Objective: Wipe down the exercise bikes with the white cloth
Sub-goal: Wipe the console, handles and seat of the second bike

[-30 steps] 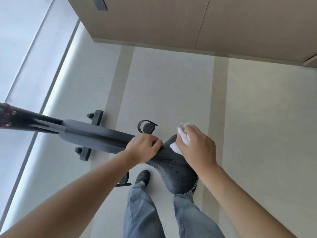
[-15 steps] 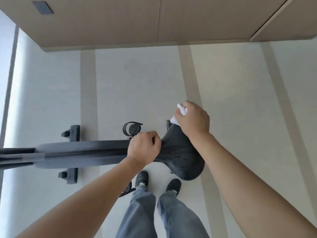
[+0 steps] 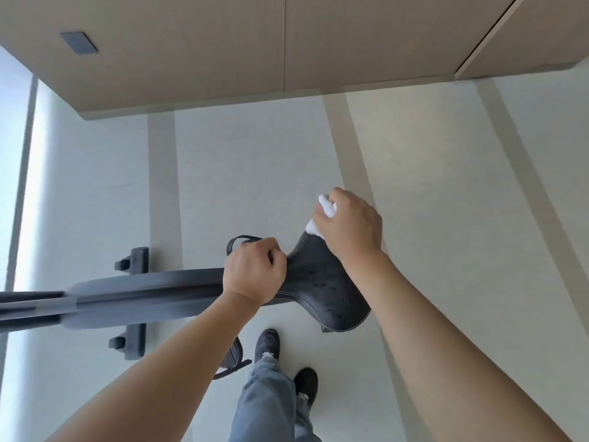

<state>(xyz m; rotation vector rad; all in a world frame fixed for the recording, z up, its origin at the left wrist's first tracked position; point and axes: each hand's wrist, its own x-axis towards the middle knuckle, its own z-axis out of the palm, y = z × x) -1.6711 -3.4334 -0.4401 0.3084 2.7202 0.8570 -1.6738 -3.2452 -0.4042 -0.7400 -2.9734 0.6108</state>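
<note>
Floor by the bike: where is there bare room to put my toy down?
Bare floor lies right of the saddle up to the wooden wall, and between the base bar and that wall. It is crowded below the saddle, with two shoes and a pedal.

The cloth point(image 3: 325, 215) bunched in the right hand point(image 3: 350, 226) is plain white; the bike saddle point(image 3: 328, 291) is black, flecked with darker spots and edged in pale stitching; the bike frame point(image 3: 140, 296) is dark grey, as are its floor bar point(image 3: 135, 301) and pedals; the floor point(image 3: 261, 161) is pale grey-white crossed by beige stripes; the wall panels point(image 3: 191, 43) are tan; the jeans point(image 3: 267, 406) are faded blue, the shoes point(image 3: 267, 344) black with small white marks
</note>
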